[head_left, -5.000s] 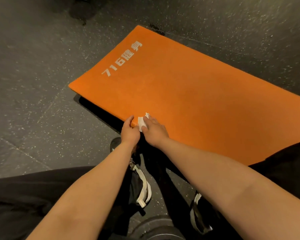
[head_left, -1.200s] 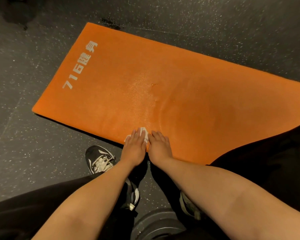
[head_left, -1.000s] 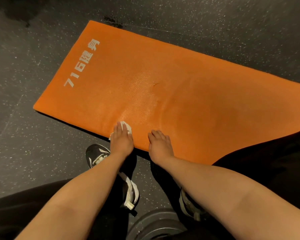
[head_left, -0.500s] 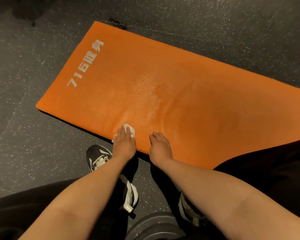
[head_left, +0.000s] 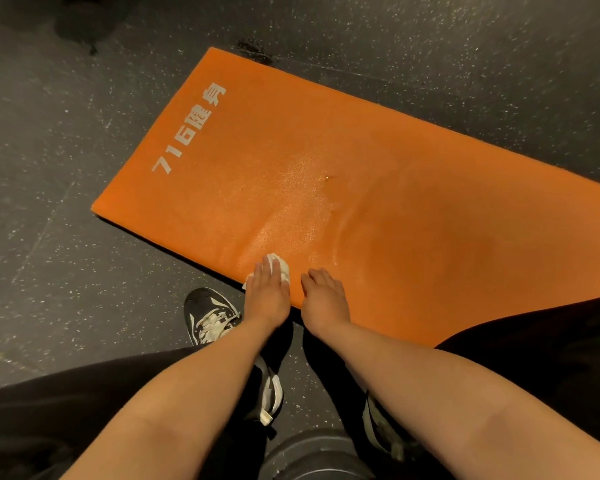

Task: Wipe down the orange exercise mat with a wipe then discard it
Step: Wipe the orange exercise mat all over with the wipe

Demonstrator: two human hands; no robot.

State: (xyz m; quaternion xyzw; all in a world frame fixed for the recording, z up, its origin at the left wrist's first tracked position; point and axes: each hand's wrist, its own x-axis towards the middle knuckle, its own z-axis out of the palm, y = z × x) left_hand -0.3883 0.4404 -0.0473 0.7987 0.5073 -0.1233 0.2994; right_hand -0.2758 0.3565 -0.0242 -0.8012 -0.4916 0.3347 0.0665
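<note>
The wipe [head_left: 284,270] is small and pinned only under the fingertips of the left grip [head_left: 269,289], at the near edge of the orange mat [head_left: 413,209]. A stroke toward the body could drag it onto the floor [head_left: 49,237], and light pressure could let it bunch or slip free. The left grip lies flat, fingers straight, pressing the wipe down. Just to its right and not touching it, the right grip [head_left: 323,296] rests released on the mat, holding nothing.

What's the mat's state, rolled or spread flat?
Spread flat where visible. The orange mat lies unrolled on the floor; the left hand presses the wipe near its edge.
</note>
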